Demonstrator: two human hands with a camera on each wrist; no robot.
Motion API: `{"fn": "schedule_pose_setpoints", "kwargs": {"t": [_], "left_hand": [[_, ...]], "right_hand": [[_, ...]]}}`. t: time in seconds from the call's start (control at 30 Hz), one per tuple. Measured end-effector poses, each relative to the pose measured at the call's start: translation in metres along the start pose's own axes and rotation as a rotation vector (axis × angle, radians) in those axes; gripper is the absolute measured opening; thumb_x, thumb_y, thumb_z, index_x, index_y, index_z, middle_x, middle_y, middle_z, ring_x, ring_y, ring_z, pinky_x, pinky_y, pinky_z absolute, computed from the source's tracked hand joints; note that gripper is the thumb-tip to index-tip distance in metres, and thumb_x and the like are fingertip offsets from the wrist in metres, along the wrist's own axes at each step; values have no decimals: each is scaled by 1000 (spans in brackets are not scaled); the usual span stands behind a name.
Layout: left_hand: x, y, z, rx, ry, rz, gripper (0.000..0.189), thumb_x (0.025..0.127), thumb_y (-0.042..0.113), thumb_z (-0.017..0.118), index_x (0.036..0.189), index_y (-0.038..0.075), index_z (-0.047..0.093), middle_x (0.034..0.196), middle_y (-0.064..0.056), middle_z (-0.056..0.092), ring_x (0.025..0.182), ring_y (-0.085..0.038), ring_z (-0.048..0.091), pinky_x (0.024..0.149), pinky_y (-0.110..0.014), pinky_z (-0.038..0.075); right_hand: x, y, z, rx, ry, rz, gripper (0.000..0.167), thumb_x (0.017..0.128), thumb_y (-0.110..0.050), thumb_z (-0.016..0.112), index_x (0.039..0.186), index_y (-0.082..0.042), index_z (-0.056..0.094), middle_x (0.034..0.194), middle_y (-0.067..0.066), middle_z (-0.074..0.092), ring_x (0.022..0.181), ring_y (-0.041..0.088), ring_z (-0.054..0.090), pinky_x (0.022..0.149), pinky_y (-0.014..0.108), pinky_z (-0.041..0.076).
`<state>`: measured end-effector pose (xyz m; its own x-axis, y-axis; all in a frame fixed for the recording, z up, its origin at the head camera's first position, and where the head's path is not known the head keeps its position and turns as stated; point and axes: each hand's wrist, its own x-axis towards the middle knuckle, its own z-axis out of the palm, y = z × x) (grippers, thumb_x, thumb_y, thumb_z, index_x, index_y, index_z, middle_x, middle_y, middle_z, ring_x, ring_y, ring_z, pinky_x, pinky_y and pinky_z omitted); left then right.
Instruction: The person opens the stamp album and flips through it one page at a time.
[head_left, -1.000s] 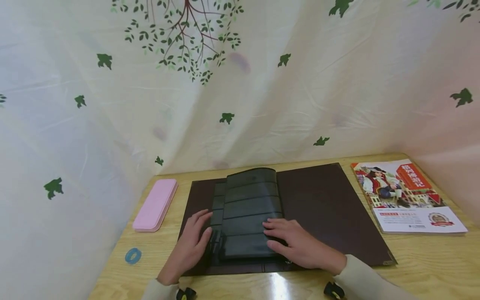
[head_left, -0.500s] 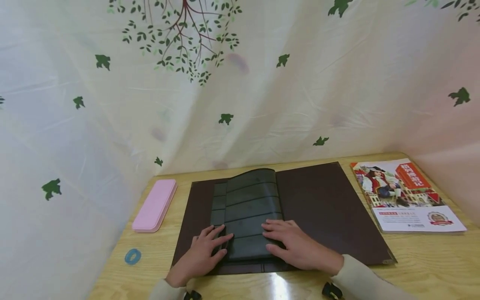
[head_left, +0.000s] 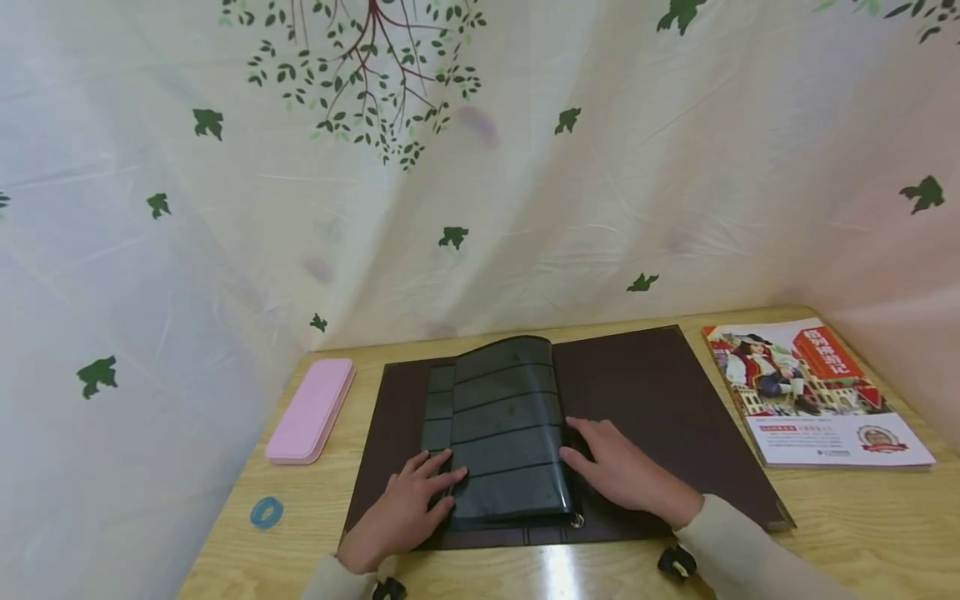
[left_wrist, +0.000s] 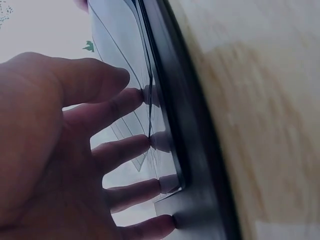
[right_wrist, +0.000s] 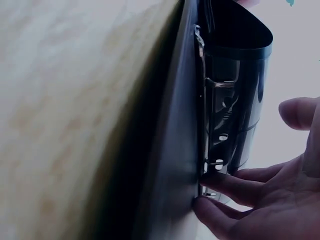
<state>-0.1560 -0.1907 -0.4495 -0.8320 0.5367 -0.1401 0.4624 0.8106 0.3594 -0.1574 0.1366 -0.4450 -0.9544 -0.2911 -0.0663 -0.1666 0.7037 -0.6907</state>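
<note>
A dark brown ring binder (head_left: 645, 383) lies open on the table, its black pocket pages (head_left: 502, 425) turned to the left side and arching near the spine. My left hand (head_left: 405, 508) rests on the pages' lower left part, fingers spread; in the left wrist view the fingertips (left_wrist: 150, 142) touch the glossy sheet. At the spine, beside the pages' curved right edge, is my right hand (head_left: 618, 467), with nothing gripped. The right wrist view shows its fingertips (right_wrist: 207, 180) right by the metal rings (right_wrist: 222, 84) that run through the punched page holes.
A pink case (head_left: 311, 412) and a blue tape roll (head_left: 266, 512) lie left of the binder. To its right is a book with an illustrated cover (head_left: 813, 392). Behind the wooden table (head_left: 225, 567) hangs a pale curtain (head_left: 525, 200) with leaf prints.
My left hand has moved right, from the pages' left edge onto the sheet. My right hand has slid right, off the pages to the spine, uncovering the lower ring.
</note>
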Motion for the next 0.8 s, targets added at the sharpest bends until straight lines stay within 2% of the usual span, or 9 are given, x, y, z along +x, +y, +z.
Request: {"fn": "schedule_pose_setpoints", "kwargs": {"t": [0.2, 0.43, 0.63, 0.8], "left_hand": [[0, 0, 0, -4, -6, 2, 42, 98, 28, 53, 139, 23, 51, 149, -9, 33, 134, -42, 26, 86, -74, 28], [0, 0, 0, -7, 10, 4, 41, 97, 28, 54, 138, 20, 53, 148, -10, 35, 133, -42, 28, 88, -71, 30], [-1, -1, -2, -8, 7, -23, 44, 97, 29, 54, 138, 14, 52, 148, -10, 35, 134, -39, 29, 90, -70, 30], [-1, -6, -4, 29, 22, -49, 46, 96, 30, 54, 133, 1, 54, 146, -12, 38, 132, -32, 35, 98, -53, 34]], "right_hand": [[-2, 2, 4, 19, -68, -4, 75, 96, -53, 45, 149, -3, 27, 147, 15, 34, 133, 32, 29, 99, 53, 32], [-7, 1, 1, 60, -104, -25, 71, 98, -51, 41, 151, -8, 21, 152, 14, 24, 138, 36, 18, 104, 57, 21], [-9, 3, 0, 91, -101, -43, 69, 98, -52, 41, 152, -12, 22, 152, 12, 25, 139, 36, 18, 103, 60, 20], [-9, 4, 1, 80, -75, -92, 65, 98, -46, 45, 150, -12, 27, 152, 9, 26, 138, 31, 20, 103, 58, 22]]}}
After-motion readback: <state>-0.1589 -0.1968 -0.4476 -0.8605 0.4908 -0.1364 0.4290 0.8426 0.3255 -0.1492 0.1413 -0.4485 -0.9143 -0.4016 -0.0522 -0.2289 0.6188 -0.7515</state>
